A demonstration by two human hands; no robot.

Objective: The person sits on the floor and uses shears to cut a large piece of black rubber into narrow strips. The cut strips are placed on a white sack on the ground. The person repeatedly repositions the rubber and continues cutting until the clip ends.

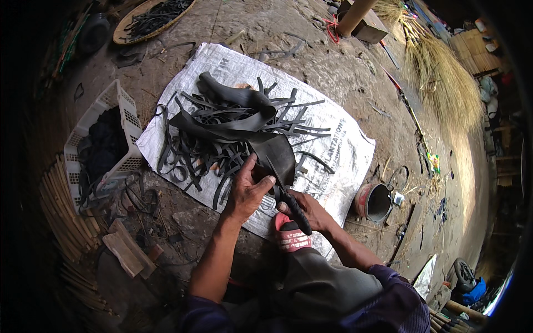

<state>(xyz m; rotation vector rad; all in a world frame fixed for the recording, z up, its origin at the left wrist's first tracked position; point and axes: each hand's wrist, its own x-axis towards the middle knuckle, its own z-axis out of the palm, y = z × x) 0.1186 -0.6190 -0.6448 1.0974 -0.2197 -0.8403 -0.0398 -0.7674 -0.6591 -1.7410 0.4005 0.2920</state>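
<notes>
A long band of black rubber sheet (275, 151) curls back over a heap of narrow black strips (208, 161) on a white woven sack (333, 150). My left hand (247, 190) pinches the near edge of the band between thumb and fingers. In my right hand (306, 210) is a pair of scissors (295, 210) with dark wrapped handles. Their blades point away from me and lie against the rubber beside my left thumb. Whether the blades meet is hidden. A red and white sandal (293, 241) on my foot rests at the sack's near edge.
To the left stands a white plastic crate (126, 119) with dark material inside, near bundled sticks (61, 205) and wood blocks (126, 247). A bucket (377, 202) stands at right. Farther back are a round basket (152, 22) of strips, a post (355, 16) and straw bundles (441, 72).
</notes>
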